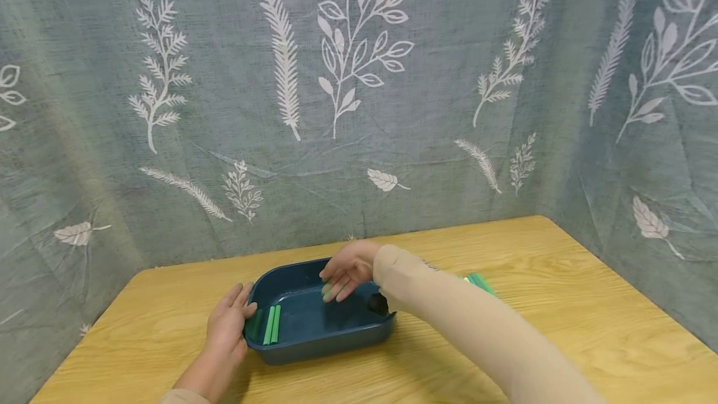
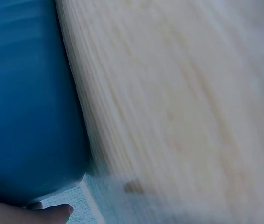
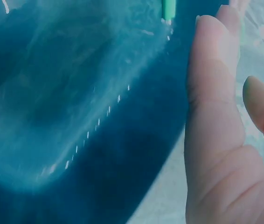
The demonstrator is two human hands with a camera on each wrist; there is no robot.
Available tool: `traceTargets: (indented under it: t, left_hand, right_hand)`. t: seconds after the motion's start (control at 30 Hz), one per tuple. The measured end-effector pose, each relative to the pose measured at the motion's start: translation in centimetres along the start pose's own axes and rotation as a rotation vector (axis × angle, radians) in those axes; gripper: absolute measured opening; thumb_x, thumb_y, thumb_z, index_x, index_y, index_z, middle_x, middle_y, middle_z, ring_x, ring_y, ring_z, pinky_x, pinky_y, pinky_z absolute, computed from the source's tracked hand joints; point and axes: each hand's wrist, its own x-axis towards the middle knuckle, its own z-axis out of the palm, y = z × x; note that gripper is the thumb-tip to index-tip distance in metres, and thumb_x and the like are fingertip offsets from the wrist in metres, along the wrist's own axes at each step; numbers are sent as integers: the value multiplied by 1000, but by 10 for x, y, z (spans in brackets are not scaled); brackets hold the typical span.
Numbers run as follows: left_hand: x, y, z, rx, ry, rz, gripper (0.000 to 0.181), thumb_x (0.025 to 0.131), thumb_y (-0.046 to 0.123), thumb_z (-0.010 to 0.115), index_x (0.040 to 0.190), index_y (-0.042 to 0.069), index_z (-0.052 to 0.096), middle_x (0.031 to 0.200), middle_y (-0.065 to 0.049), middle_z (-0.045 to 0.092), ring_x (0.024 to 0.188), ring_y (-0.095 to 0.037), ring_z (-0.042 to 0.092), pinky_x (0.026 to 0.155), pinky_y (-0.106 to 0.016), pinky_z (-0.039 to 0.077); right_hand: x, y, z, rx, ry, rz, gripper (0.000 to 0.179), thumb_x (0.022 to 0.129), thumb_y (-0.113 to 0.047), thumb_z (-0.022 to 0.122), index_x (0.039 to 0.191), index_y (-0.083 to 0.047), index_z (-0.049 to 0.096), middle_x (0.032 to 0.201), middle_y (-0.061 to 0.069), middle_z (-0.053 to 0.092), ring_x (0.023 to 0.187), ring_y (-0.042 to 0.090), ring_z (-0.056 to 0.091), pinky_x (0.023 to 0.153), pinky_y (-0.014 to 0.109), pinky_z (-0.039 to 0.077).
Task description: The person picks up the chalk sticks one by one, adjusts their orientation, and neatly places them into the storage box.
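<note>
A dark blue basin [image 1: 322, 351] stands on the table with two green sticks [image 1: 272, 324] lying side by side at its left end. My left hand [image 1: 224, 323] holds the basin's left side, thumb over the rim and fingers along the outer wall. In the left wrist view, fingers [image 2: 34, 212] show at the basin's edge. My right hand [image 1: 349, 272] hovers over the basin's far side, its fingers extended and nothing in them. The right wrist view shows these fingers [image 3: 213, 93] beside the blue wall, with one green stick's end [image 3: 169, 10] near the top.
A dark round spot or object [image 1: 378, 304] shows at the basin's right end, partly hidden by the right sleeve [image 1: 449, 304]. Beyond that sleeve, more green pieces [image 1: 479, 282] lie on the wooden table [image 1: 561, 304]. A patterned curtain [image 1: 359, 173] hangs around the back and sides.
</note>
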Motion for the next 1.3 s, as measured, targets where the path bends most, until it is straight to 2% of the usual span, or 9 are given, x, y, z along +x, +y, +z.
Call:
traceTargets:
  t: [0.2,0.33,0.4,0.5,0.77,0.97,1.3]
  left_hand:
    - [1,0,-10,21,-9,-18,66,102,-6,31,152,4,-10,159,-14,-4,144,-30,-12,117,-43,12]
    - [2,1,-12,17,-22,-18,65,103,-4,29,152,6,-12,159,-11,-6,144,-28,-13,117,-41,11]
    - [3,2,-12,13,-27,-18,65,103,-4,29,152,6,-13,159,-11,-6,144,-28,-13,117,-40,10]
    - [5,2,-8,7,-26,-9,66,102,-7,30,152,5,-12,159,-12,-5,144,-28,-13,117,-39,8]
    - [5,-1,-4,11,-23,-25,65,103,-5,29,153,7,-11,159,-10,-4,144,-27,-12,117,-37,10]
    - [3,0,-6,5,-8,-45,66,103,-5,31,153,9,-11,159,-8,-4,144,-26,-12,116,-37,11]
    - [3,1,-1,-1,-26,-28,68,102,-6,30,152,9,-14,159,-8,-6,144,-26,-11,117,-36,9]
  right_hand:
    - [-16,11,-15,-17,15,-3,41,102,-8,49,138,10,45,109,23,66,114,36,61,88,36,54]
    - [-27,22,-26,-21,30,-13,41,102,-9,51,138,10,47,104,20,69,92,28,69,81,32,55]
    - [-32,28,-32,-15,49,-27,40,101,-8,51,136,10,48,99,18,70,80,22,69,77,31,56]
    - [-40,37,-43,-15,76,-41,39,101,-8,51,135,11,49,94,16,69,72,17,67,76,31,57]
    - [-58,58,-68,38,86,-95,40,102,-8,48,135,14,45,99,18,66,75,17,68,79,34,57]
    - [-74,66,-80,28,82,-136,39,102,-9,46,133,15,45,92,12,66,75,15,68,83,36,56]
    - [-93,78,-103,54,103,-171,42,102,-9,44,134,18,39,95,12,64,78,15,67,85,36,55]
